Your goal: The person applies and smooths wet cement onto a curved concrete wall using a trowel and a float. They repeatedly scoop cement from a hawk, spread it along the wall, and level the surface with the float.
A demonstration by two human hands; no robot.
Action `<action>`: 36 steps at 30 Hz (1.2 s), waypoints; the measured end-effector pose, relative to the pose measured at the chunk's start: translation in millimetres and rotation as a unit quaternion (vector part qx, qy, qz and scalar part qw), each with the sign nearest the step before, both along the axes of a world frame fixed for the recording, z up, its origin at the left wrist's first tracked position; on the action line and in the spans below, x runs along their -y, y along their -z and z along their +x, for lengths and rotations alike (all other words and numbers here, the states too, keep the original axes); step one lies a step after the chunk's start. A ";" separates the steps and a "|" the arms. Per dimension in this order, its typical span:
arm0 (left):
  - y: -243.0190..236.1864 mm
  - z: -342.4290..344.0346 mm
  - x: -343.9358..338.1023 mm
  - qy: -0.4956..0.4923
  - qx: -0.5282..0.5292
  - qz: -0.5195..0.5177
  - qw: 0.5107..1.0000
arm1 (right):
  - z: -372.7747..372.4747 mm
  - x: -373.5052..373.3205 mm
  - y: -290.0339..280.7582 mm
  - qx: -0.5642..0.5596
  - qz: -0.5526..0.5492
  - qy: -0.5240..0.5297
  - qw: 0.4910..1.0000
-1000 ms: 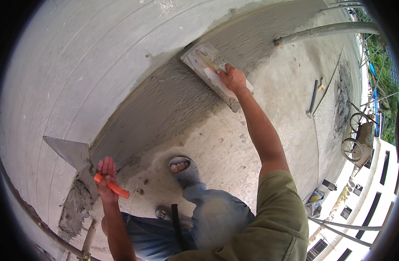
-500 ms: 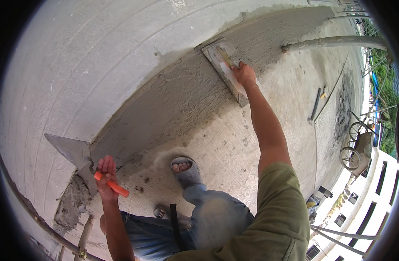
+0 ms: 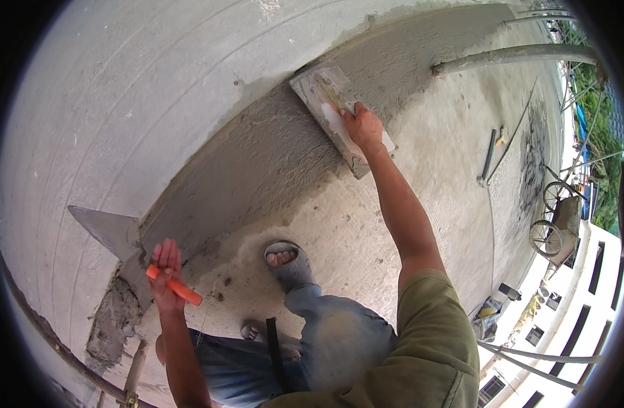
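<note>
My right hand point(image 3: 364, 128) grips a broad rectangular plastering float point(image 3: 316, 92) by its handle. The float lies against a long band of wet grey mortar point(image 3: 257, 146) that runs beside the smooth concrete wall. Low on the left, my left hand point(image 3: 166, 272) holds a pointed trowel point(image 3: 111, 230) by its orange handle point(image 3: 182, 289). Its thumb crosses the handle while the other fingers point fairly straight. The trowel's blade is in front of the wall, past the fingers. What lies between float and mortar is hidden.
My sandalled foot point(image 3: 288, 265) stands near the mortar's edge. A wooden pole point(image 3: 516, 58) slants in at the upper right. On the concrete floor lie a dark bar point(image 3: 488, 155) and a thin rod. A wheeled cart point(image 3: 560, 228) stands far right. Rough mortar point(image 3: 114, 319) sits below the trowel.
The float has slid left and slightly toward me along the mortar, with my right hand on it. My left hand and the trowel have hardly moved. The view has shifted a little.
</note>
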State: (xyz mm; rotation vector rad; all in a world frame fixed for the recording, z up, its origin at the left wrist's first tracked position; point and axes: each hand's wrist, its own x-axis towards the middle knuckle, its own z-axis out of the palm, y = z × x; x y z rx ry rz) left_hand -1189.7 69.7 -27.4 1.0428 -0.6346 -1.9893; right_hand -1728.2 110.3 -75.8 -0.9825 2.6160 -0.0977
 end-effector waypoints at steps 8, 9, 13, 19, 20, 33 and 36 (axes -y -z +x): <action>-0.8 11.9 -6.2 -0.007 0.009 0.014 1.000 | 9.0 -1.2 4.7 -0.017 0.005 -0.040 0.999; -2.4 12.8 -7.0 -0.010 0.011 0.013 1.000 | 29.7 -6.1 -0.3 0.002 0.001 -0.075 0.997; -3.2 12.4 -6.7 -0.008 0.009 0.018 1.000 | 120.2 -24.1 -10.4 0.068 -0.030 -0.147 0.986; -1.7 1.8 -6.2 -0.003 0.010 0.022 1.000 | 173.4 -8.0 8.2 0.105 -0.015 -0.224 0.969; -2.1 0.6 -6.5 -0.001 0.014 0.022 1.000 | 169.3 -8.6 12.8 0.096 -0.014 -0.232 0.968; 1.7 -9.2 -4.2 0.004 0.000 0.039 0.999 | 136.4 -9.6 35.2 0.051 -0.021 -0.186 0.981; 2.5 -8.5 -4.1 0.005 0.002 0.041 0.999 | 122.6 -8.6 36.7 0.057 -0.020 -0.174 0.983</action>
